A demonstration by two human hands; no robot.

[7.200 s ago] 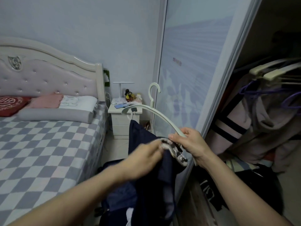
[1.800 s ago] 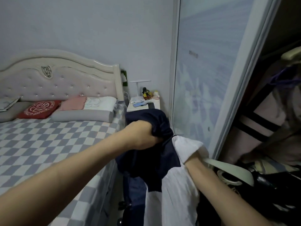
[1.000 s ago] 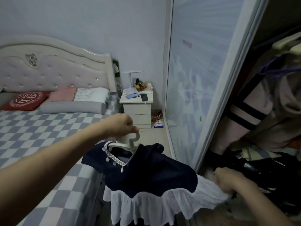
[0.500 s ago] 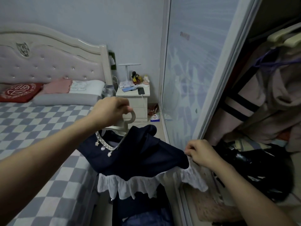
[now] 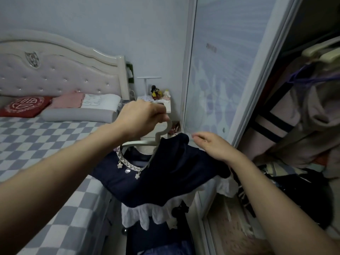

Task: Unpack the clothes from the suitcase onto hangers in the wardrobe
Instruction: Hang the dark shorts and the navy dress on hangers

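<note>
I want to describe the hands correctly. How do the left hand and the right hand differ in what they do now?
The left hand is closed around the hook of the white hanger; the right hand is open, its fingers loose. The left hand is higher and carries the navy dress; the right hand rests on the dress's shoulder. Both are bare and reach forward.

A navy dress (image 5: 165, 173) with a white ruffled hem and a beaded star-trimmed neckline is hanging on a white hanger (image 5: 147, 142), tilting and spreading out just left of the wardrobe door (image 5: 220, 70). Beyond that door, striped and grey clothes (image 5: 301, 122) are hanging inside.
</note>
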